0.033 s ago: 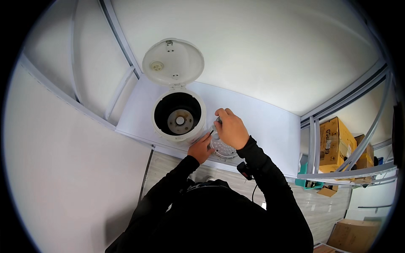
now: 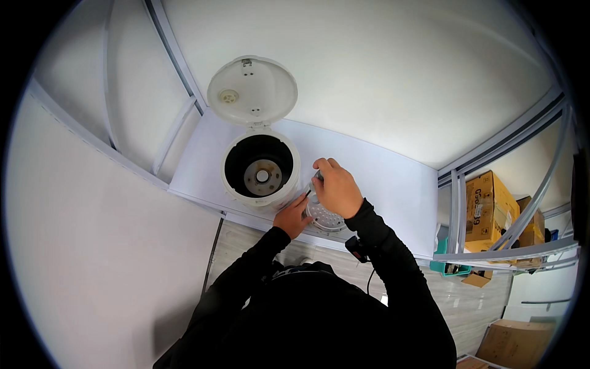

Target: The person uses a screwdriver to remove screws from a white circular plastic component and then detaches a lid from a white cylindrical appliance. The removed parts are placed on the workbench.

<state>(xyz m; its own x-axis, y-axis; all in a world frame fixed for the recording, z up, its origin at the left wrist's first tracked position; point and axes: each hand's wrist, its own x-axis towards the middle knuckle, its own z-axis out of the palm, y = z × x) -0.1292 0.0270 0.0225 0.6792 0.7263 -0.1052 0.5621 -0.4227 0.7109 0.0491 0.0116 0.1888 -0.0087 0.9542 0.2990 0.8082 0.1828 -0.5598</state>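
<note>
A white rice cooker [image 2: 289,195] stands on the white tabletop with its lid [image 2: 258,92] raised and its dark inside bare, a round metal heating plate [image 2: 257,184] at the bottom. Right of it lies a round, pale plate dotted with holes [image 2: 326,216]. My left hand [image 2: 294,218] is at this plate's left edge, forefinger and thumb stretched apart. My right hand [image 2: 338,189] is closed above the plate, fingertips pinching a small grey-and-dark tool whose kind is mostly hidden. A thin dark part [image 2: 308,193] shows between the two hands.
The white tabletop [image 2: 387,190] meets a white wall panel behind. Grey frame rails [image 2: 452,209] stand at the right. Beyond them are cardboard boxes [image 2: 488,209] and a teal bin [image 2: 441,265]. A dark device with a cable [image 2: 356,247] is beside my right forearm.
</note>
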